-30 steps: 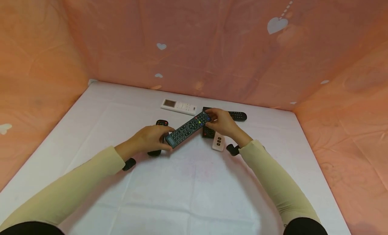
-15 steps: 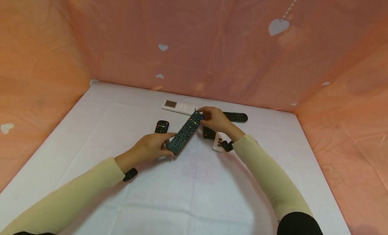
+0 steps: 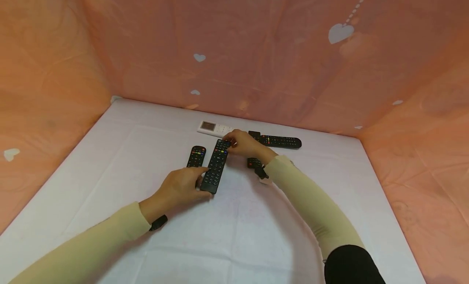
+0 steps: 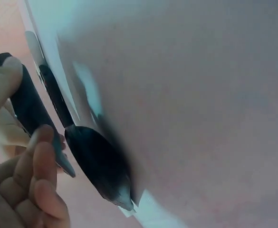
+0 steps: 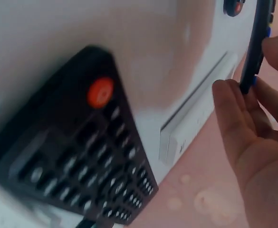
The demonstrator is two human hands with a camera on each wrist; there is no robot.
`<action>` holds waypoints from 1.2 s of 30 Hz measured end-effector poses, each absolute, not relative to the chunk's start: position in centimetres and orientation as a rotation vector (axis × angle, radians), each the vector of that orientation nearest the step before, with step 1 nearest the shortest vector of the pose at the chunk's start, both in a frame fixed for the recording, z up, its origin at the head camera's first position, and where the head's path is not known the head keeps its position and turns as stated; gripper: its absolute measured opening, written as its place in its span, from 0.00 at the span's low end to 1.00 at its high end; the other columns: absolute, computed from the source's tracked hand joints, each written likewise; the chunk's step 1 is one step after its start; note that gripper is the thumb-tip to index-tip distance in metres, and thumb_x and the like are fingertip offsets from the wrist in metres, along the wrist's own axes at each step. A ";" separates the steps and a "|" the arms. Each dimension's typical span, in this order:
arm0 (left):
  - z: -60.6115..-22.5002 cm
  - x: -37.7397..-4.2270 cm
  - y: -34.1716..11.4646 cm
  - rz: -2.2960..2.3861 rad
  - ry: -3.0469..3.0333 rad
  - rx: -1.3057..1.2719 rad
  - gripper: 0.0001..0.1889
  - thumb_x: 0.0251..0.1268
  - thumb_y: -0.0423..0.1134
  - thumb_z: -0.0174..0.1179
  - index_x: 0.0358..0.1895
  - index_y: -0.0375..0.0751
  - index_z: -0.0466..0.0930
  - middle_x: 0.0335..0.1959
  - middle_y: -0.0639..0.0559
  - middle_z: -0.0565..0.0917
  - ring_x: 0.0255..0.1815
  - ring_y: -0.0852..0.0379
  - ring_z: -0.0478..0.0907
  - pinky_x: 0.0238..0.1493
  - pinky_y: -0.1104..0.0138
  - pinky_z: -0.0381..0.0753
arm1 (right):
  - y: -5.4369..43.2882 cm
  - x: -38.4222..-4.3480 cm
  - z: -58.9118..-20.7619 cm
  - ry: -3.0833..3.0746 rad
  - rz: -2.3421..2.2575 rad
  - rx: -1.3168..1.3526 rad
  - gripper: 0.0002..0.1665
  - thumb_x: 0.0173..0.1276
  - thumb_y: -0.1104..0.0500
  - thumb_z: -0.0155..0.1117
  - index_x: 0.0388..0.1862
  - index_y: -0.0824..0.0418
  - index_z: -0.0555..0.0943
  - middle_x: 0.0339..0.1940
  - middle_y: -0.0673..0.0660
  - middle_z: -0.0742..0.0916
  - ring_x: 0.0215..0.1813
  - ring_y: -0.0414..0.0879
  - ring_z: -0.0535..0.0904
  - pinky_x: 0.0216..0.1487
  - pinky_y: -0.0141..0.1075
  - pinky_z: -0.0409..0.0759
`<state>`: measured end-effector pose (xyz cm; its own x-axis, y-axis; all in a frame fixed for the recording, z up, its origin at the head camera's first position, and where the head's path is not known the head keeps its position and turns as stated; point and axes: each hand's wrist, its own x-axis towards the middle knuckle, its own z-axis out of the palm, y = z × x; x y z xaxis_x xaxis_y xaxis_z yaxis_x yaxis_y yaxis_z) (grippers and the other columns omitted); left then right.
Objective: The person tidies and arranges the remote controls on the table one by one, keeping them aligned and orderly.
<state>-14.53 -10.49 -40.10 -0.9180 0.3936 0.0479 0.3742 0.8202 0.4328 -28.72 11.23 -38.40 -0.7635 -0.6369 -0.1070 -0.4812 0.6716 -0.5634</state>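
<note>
A long black remote control (image 3: 215, 170) with small coloured buttons is held raised between both hands, button side up. My left hand (image 3: 181, 186) pinches its near end, thumb and fingers on opposite sides. At its far end my right hand (image 3: 244, 144) pinches the corner; in the right wrist view that hand (image 5: 262, 152) has thumb and fingers on the remote's edge. In the left wrist view the held remote (image 4: 32, 104) shows its dark underside. Just left of it lies a second black remote (image 3: 196, 155), partly hidden by the left hand.
A white remote (image 3: 212, 128) with a display lies behind. Another black remote (image 3: 282, 142) lies at the right. Under the right wrist is a further black remote (image 3: 254, 163), and a pale small remote (image 3: 265, 181) is mostly hidden. Orange cloth walls (image 3: 256, 72) enclose the white tabletop (image 3: 190, 243).
Both hands have turned the held remote from diagonal to nearly lengthwise. The right hand has moved left with its far end, while the left hand has come slightly nearer to me.
</note>
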 end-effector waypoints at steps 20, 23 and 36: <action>-40.9 -14.6 -10.6 0.587 3.034 0.499 0.39 0.34 0.58 0.77 0.53 0.40 0.81 0.29 0.57 0.80 0.29 0.60 0.74 0.28 0.65 0.73 | 8.3 -30.3 -39.3 2.529 -0.566 -0.883 0.26 0.60 0.65 0.68 0.59 0.63 0.77 0.55 0.63 0.83 0.54 0.53 0.78 0.58 0.41 0.76; -41.0 -14.8 -10.5 0.593 3.038 0.486 0.39 0.33 0.58 0.77 0.52 0.40 0.81 0.29 0.56 0.79 0.28 0.60 0.73 0.27 0.66 0.73 | 8.0 -30.5 -39.5 2.528 -0.556 -0.874 0.26 0.61 0.65 0.67 0.60 0.63 0.77 0.56 0.63 0.82 0.54 0.52 0.78 0.57 0.41 0.76; -41.2 -15.5 -10.8 0.565 3.045 0.456 0.40 0.30 0.61 0.78 0.50 0.42 0.81 0.35 0.54 0.83 0.31 0.59 0.76 0.26 0.65 0.74 | 6.6 -30.9 -40.0 2.554 -0.461 -0.799 0.26 0.62 0.62 0.67 0.60 0.60 0.77 0.57 0.61 0.80 0.58 0.52 0.76 0.62 0.42 0.72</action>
<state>-15.51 -10.77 -41.21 -0.9576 0.2852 0.0415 0.2811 0.8925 0.3527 -30.85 6.59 -39.99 -0.7455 -0.5986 -0.2931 -0.4583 0.7797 -0.4266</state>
